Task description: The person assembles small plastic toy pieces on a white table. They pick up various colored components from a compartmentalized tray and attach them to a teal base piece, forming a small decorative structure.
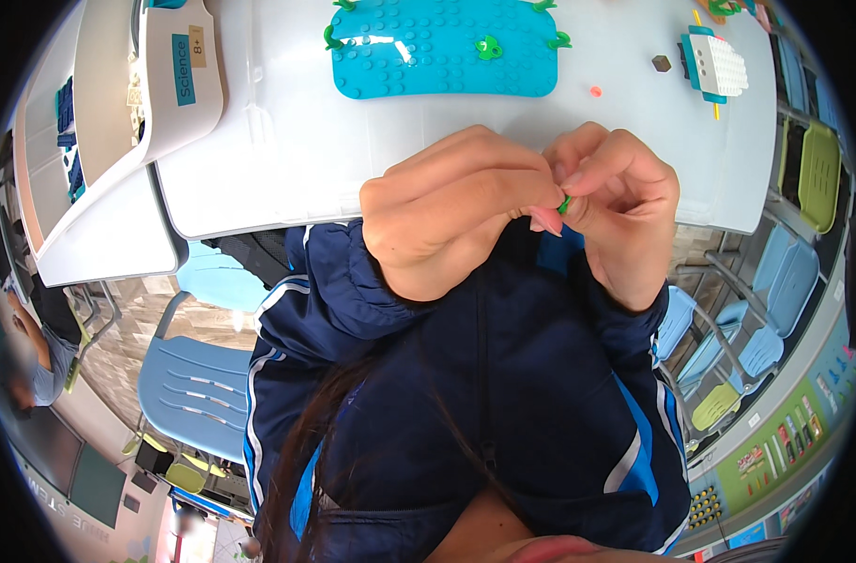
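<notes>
Both my hands meet in front of my chest, just over the table's near edge. My left hand (456, 211) is closed, its thumb and forefinger pressed at a small green piece (565, 204). Curled round the other side, my right hand (630, 202) pinches the same green piece between thumb and fingertips. Most of that piece is hidden by the fingers, so its shape does not show. Beyond my hands lies a teal studded baseplate (447, 80) with green hooked pieces at its corners and a green frog-like piece (488, 47) on its studs.
Right of the baseplate are a small dark block (662, 64), a pink round piece (596, 92) and a white-and-teal brick build (719, 66) with yellow rods. A white storage bin (198, 122) holding bricks stands at the left. Blue chairs (198, 385) flank me; another person (43, 352) is far left.
</notes>
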A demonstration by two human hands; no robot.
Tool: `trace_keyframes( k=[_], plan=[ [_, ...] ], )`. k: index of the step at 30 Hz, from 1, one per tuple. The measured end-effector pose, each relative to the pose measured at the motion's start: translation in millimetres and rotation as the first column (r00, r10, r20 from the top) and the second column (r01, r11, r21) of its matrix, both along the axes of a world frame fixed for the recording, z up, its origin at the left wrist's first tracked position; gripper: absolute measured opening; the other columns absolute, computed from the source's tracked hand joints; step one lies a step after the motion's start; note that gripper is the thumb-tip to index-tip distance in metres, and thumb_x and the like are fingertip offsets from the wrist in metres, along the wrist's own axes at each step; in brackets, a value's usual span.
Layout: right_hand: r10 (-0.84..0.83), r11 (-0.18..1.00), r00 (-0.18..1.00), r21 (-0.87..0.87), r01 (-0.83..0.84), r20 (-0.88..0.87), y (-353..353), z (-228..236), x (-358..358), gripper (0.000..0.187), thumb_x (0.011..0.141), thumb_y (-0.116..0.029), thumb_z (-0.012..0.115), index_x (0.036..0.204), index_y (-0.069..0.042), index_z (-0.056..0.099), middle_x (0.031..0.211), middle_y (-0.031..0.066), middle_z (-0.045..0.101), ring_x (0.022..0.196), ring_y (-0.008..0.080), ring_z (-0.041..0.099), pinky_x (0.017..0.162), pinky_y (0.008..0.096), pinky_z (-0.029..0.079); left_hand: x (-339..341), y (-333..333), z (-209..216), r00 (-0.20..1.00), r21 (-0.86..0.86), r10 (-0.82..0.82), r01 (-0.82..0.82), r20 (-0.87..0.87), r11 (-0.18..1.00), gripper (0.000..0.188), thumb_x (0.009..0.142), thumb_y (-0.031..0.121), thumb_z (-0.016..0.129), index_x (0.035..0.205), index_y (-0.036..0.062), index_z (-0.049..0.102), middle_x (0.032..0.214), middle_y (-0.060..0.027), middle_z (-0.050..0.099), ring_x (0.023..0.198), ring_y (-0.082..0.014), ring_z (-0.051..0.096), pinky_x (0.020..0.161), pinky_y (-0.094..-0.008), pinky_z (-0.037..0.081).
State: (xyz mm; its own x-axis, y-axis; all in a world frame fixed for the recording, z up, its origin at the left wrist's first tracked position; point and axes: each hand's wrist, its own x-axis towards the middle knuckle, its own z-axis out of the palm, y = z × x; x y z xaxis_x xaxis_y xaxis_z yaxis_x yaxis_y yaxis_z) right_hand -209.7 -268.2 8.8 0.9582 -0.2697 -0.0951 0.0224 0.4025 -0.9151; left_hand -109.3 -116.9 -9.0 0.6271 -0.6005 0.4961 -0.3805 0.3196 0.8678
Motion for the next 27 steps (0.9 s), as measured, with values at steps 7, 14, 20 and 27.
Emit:
trace_keyframes(
  k=[7,14,20,27],
  plan=[
    [0.024,0.993,0.999,0.111,-0.029,0.046,-3.5,-8.8,5.6,0.015,0.085,0.005,0.072,0.097,0.003,0.064,0.098,0.0120,0.064,0.086,0.0173,0.063,0.072,0.0292,0.057,1.3,3.1,12.7,0.989,0.096,0.023,-0.009,-0.146,0.995,0.012,0.081,-0.010,0.069,0.093,-0.0082,0.070,0.088,-0.0183,0.070,0.070,-0.0217,0.069,0.065,-0.0285,0.057],
    [0.004,0.956,1.000,0.293,-0.007,0.012,-20.6,-0.2,2.0,0.012,0.092,-0.002,0.067,0.102,0.003,0.063,0.100,0.0131,0.064,0.088,0.0174,0.064,0.056,0.0300,0.060,-9.1,-3.6,9.6,0.914,0.153,0.195,-0.149,-0.357,0.977,0.018,0.082,-0.009,0.071,0.100,-0.0063,0.071,0.094,-0.0174,0.072,0.081,-0.0197,0.069,0.073,-0.0280,0.055],
    [-0.287,0.950,0.955,-0.147,0.274,-0.075,-14.9,6.5,14.6,0.015,0.091,-0.002,0.068,0.104,0.004,0.064,0.097,0.0133,0.069,0.080,0.0162,0.067,0.053,0.0267,0.056,-9.4,-13.6,-1.5,0.906,0.240,0.369,-0.412,0.206,0.879,0.028,0.077,-0.007,0.075,0.104,0.0018,0.073,0.098,-0.0101,0.067,0.086,-0.0230,0.062,0.073,-0.0306,0.051],
    [-0.346,0.898,0.924,-0.344,0.275,-0.164,-13.5,11.3,35.3,0.013,0.088,0.003,0.069,0.101,0.004,0.065,0.088,0.0126,0.071,0.070,0.0142,0.066,0.052,0.0248,0.054,-11.8,-25.8,-14.0,0.806,0.256,0.432,-0.554,0.406,0.792,0.031,0.073,-0.004,0.077,0.103,0.0038,0.074,0.093,-0.0069,0.062,0.084,-0.0243,0.052,0.066,-0.0311,0.044]
  ],
)
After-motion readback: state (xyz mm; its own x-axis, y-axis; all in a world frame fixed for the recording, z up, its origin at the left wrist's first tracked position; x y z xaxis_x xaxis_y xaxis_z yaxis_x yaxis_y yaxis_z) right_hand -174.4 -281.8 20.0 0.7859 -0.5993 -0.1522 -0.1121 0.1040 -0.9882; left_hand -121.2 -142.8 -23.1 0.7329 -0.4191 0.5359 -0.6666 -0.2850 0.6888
